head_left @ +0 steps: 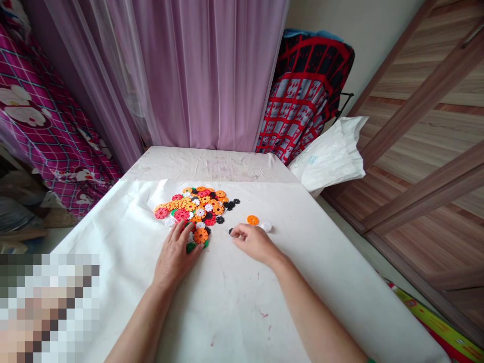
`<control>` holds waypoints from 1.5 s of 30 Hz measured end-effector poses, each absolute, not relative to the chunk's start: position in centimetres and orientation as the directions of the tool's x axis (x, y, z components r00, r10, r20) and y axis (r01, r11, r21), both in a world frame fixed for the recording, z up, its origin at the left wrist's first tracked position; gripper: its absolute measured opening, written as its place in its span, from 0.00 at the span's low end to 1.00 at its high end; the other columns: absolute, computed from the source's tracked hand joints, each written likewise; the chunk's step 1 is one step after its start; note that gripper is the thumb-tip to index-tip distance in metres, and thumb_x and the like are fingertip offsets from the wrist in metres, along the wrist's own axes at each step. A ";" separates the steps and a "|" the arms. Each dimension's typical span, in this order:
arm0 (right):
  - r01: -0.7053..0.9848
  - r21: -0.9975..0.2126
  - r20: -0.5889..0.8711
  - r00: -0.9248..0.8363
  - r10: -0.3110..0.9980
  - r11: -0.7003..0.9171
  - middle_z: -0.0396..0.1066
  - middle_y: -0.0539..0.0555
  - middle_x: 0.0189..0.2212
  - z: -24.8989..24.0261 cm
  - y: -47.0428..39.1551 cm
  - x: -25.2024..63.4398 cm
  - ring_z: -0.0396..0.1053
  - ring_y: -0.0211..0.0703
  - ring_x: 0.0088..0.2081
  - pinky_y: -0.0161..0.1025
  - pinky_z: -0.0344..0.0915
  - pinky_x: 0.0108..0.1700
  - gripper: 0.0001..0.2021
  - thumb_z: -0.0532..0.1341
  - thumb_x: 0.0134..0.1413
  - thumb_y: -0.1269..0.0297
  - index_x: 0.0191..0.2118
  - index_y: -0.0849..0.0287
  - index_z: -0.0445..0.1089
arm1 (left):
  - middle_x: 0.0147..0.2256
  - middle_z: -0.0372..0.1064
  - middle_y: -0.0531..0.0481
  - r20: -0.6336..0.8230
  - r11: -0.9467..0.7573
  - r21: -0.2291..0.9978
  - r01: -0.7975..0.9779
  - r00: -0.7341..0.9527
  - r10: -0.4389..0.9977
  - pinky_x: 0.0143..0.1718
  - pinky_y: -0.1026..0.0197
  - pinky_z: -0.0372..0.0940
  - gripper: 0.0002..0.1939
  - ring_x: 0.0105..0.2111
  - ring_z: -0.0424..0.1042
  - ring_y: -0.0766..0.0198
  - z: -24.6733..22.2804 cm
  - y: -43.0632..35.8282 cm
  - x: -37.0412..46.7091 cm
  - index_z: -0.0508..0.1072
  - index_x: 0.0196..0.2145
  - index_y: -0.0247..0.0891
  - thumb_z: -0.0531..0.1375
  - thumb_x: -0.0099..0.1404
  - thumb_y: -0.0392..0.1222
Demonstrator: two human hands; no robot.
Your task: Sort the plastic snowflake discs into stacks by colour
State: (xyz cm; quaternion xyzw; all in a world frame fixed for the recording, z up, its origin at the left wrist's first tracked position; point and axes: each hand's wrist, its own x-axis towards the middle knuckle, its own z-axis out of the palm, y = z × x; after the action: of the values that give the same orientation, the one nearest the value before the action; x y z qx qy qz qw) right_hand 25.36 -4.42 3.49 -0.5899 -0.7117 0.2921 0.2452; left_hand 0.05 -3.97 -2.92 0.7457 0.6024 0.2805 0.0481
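Observation:
A pile of notched plastic snowflake discs (181, 215) in orange, red, white, black and green lies on the white-covered table. My left hand (174, 249) rests at the near edge of this pile, fingers and thumb spread around an orange disc (200, 235) and a few green and white ones. To the right of the pile, my right hand (254, 242) is closed in a pinch on a small black disc (230, 231), mostly hidden by the fingertips. Just beyond that hand lie a separate orange disc (253, 220) and some white discs (266, 227).
A crumpled white bag (328, 156) stands at the table's far right corner. Purple curtains (212, 75) hang behind the table (234, 302). A red-and-black patterned cloth (298, 91) is at the back, and a wooden wardrobe (427, 151) stands on the right.

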 end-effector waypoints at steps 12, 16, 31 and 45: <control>0.929 -0.263 0.008 -0.266 0.964 0.259 0.73 0.57 0.45 2.9 -2.4 15.2 0.71 0.49 0.47 0.41 0.67 0.47 0.18 0.63 0.55 0.55 0.50 0.55 0.70 | 0.64 0.59 0.36 0.286 -0.067 0.477 0.876 -0.083 0.955 0.65 0.40 0.52 0.31 0.65 0.58 0.48 -2.4 -3.8 -0.7 0.64 0.62 0.36 0.49 0.68 0.56; 0.933 -0.276 -0.008 -0.243 0.970 0.232 0.75 0.58 0.45 3.1 -1.5 15.5 0.72 0.48 0.47 0.39 0.67 0.48 0.15 0.62 0.56 0.57 0.47 0.57 0.72 | 0.69 0.48 0.33 0.156 -0.045 0.286 0.957 -0.001 0.988 0.66 0.35 0.43 0.46 0.68 0.47 0.42 -1.8 -5.0 0.2 0.54 0.67 0.32 0.54 0.61 0.65; 0.852 -0.511 0.018 0.142 0.990 -0.113 0.78 0.50 0.43 4.5 1.5 30.5 0.74 0.42 0.44 0.36 0.66 0.44 0.14 0.63 0.52 0.61 0.46 0.51 0.74 | 0.70 0.43 0.34 0.137 -0.045 0.229 0.972 0.014 0.991 0.64 0.30 0.42 0.47 0.70 0.40 0.39 -0.3 -0.7 4.2 0.51 0.69 0.37 0.55 0.61 0.66; 0.986 -0.162 -0.076 -0.044 0.996 0.032 0.76 0.52 0.48 3.9 0.6 30.6 0.70 0.46 0.49 0.38 0.62 0.45 0.15 0.60 0.54 0.63 0.48 0.51 0.74 | 0.65 0.58 0.40 0.424 -0.085 0.536 0.840 -0.181 0.887 0.65 0.35 0.45 0.25 0.66 0.54 0.47 -1.8 -0.6 1.6 0.66 0.60 0.45 0.52 0.68 0.52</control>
State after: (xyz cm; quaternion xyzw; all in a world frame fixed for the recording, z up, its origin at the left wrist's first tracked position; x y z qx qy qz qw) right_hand 30.57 0.63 3.88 -0.6907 -0.7176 0.0848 0.0289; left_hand 1.59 -0.62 -1.83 0.6392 0.6755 0.3661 0.0322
